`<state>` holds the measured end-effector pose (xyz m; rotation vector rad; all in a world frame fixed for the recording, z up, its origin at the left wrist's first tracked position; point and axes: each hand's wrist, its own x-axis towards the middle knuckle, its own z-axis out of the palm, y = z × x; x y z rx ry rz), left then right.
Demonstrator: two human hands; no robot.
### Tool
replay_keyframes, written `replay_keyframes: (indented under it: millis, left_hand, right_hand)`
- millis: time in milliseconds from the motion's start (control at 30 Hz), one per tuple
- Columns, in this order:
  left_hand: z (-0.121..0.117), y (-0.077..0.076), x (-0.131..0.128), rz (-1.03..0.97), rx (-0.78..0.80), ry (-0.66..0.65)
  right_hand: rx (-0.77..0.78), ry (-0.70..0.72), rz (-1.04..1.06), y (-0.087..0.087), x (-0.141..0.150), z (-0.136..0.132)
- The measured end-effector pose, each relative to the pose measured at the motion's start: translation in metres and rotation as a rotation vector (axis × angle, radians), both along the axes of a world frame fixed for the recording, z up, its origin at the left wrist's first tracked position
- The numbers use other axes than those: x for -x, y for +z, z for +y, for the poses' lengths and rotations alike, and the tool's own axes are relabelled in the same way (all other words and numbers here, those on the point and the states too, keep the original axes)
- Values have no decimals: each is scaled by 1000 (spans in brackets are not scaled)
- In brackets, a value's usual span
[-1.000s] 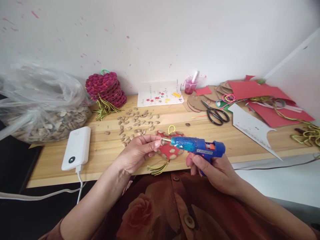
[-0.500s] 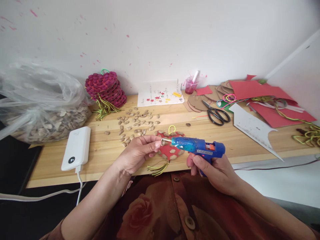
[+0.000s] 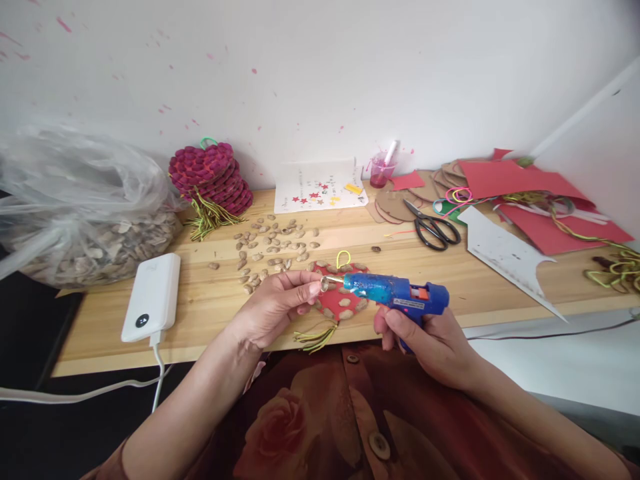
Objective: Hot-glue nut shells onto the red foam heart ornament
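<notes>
In my right hand (image 3: 420, 337) is a blue glue gun (image 3: 385, 293), its metal nozzle pointing left. My left hand (image 3: 280, 300) pinches a peanut shell (image 3: 325, 285) between thumb and fingertips, right at the nozzle tip. Beneath them on the table lies a red heart-shaped piece (image 3: 345, 313) edged with peanut shells; a yellow loop stands at its top and a yellow-green tassel (image 3: 317, 338) hangs from its bottom point. The glue gun and my left fingers hide part of the heart. Loose peanut shells (image 3: 273, 250) are scattered behind my left hand.
A plastic bag of shells (image 3: 100, 247) and a white power bank (image 3: 153, 297) with a cable are at left. Purple shell-covered hearts (image 3: 213, 177) lean on the wall. Black scissors (image 3: 435, 230), cardboard pieces, red paper (image 3: 565, 227) and a white offcut (image 3: 510, 257) lie at right.
Both hands stay almost in place. The peanut shell's hollow side shows a little more clearly at the nozzle tip now.
</notes>
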<state>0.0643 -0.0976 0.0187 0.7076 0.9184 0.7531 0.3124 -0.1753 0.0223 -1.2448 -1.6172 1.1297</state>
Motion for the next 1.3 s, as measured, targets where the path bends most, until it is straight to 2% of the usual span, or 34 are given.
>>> replay_keyframes:
  millis: [200,467,800,1300]
  left_hand:
    - [0,2,-1,20,22,9]
    - [0,-2,-2,-4,36,13]
    - [2,-3,1,-21,-25,16]
    - [1,-2,-2,12,-39,16]
  right_hand:
    - [5,-3,14,1,1,1]
    - [-17,-16,7,0,2,1]
    - [-20,79,-28,-2,-4,-2]
    - [-34,91,-66,-2,-4,0]
